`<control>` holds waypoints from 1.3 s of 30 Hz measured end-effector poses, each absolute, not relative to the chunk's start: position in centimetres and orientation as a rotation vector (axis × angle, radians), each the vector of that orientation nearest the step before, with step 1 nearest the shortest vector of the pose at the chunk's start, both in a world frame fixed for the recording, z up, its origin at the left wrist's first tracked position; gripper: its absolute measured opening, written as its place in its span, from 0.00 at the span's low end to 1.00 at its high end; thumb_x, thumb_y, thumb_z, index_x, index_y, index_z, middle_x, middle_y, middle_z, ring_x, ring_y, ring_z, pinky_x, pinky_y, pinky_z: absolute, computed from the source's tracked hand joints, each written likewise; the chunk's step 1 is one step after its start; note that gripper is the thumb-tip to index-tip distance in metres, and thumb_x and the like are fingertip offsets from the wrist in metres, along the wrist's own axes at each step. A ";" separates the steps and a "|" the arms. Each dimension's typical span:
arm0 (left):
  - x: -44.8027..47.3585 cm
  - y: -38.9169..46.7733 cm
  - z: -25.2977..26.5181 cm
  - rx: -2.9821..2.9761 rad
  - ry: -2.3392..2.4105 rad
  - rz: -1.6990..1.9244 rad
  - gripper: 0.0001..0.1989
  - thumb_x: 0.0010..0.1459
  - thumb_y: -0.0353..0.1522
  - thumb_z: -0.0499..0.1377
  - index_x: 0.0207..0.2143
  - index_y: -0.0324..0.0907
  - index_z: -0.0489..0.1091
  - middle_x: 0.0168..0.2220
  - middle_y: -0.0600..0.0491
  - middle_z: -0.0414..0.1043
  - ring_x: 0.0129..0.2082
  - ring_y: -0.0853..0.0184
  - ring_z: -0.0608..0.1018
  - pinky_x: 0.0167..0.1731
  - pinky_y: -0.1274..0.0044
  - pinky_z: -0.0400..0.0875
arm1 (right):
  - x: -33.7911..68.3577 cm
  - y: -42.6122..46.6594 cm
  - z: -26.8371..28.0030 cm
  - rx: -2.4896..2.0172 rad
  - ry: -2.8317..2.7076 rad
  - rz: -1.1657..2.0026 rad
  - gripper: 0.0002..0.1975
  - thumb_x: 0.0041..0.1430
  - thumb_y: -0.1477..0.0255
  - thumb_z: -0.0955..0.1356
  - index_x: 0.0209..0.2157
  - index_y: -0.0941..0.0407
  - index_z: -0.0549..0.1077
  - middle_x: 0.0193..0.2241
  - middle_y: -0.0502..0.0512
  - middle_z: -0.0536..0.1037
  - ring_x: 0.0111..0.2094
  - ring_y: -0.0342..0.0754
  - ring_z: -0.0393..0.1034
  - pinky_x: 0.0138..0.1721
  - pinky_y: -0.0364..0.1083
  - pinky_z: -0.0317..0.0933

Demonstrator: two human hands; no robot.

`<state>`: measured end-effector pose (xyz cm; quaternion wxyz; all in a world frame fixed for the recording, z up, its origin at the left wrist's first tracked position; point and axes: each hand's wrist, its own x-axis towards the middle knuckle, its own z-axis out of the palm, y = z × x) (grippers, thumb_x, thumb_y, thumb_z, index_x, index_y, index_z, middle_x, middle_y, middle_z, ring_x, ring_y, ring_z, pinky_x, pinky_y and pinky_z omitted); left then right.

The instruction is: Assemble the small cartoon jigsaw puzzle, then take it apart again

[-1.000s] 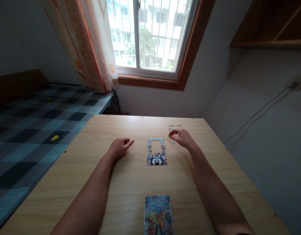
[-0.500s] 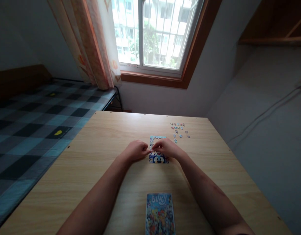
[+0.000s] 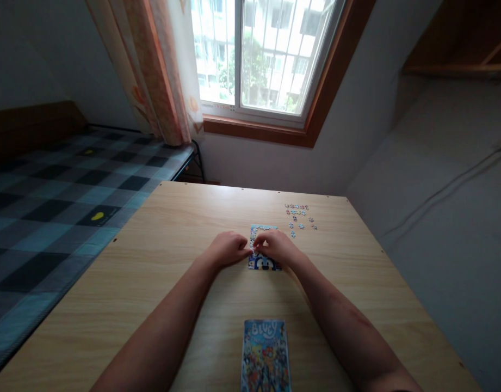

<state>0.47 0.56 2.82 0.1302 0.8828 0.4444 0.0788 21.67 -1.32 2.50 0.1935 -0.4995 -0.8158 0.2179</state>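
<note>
A partly assembled jigsaw puzzle (image 3: 265, 264) lies on the wooden table, with a blue cartoon dog's face along its near edge. My left hand (image 3: 229, 247) is at the puzzle's left side, fingers curled in, its thumb reaching the left border. Over the puzzle's middle and right side, my right hand (image 3: 277, 245) bends down with thumb and fingertips pinched near the left border. A small puzzle piece seems to be in that pinch, mostly hidden by the fingers. Part of the puzzle's inside is covered by the right hand.
Several loose puzzle pieces (image 3: 297, 212) lie beyond the puzzle to the right. A blue box marked "Bluey" (image 3: 265, 356) lies between my forearms on the table (image 3: 172, 228). A bed with a checked cover (image 3: 91, 177) is at the left; a window (image 3: 270, 60) is ahead.
The view has shifted slightly. Both hands stay at the puzzle's left border, with only very small finger movement; puzzle, loose pieces and box keep their places.
</note>
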 end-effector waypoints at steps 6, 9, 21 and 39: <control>0.4 0.6 2.8 2.563 1.291 0.234 0.19 0.56 0.46 0.59 0.19 0.43 0.68 0.23 0.50 0.74 0.24 0.65 0.70 0.25 0.73 0.49 | 21.8 -1.2 2.4 -1.392 -2.294 0.605 0.05 0.57 0.74 0.73 0.35 0.50 0.82 0.32 0.47 0.81 0.36 0.45 0.71 0.39 0.42 0.58; 0.4 0.6 2.7 2.569 1.279 0.247 0.19 0.56 0.45 0.59 0.19 0.43 0.68 0.23 0.50 0.73 0.24 0.65 0.70 0.26 0.73 0.49 | 22.0 -1.0 1.9 -1.378 -2.301 0.620 0.04 0.57 0.72 0.74 0.36 0.51 0.82 0.31 0.48 0.79 0.36 0.44 0.71 0.40 0.42 0.58; 0.3 1.0 2.4 2.570 1.280 0.270 0.23 0.61 0.48 0.55 0.19 0.43 0.69 0.22 0.50 0.73 0.23 0.65 0.69 0.26 0.73 0.50 | 24.8 -0.4 1.7 -1.421 -1.883 -0.004 0.11 0.68 0.66 0.66 0.34 0.55 0.77 0.32 0.55 0.75 0.40 0.50 0.67 0.50 0.49 0.57; -0.2 2.1 1.0 2.506 1.506 0.666 0.19 0.62 0.47 0.57 0.26 0.43 0.68 0.30 0.50 0.72 0.32 0.62 0.70 0.31 0.74 0.56 | 25.3 -2.2 -0.2 -1.612 -1.996 -0.214 0.13 0.70 0.66 0.62 0.36 0.55 0.76 0.39 0.58 0.75 0.46 0.54 0.61 0.52 0.51 0.51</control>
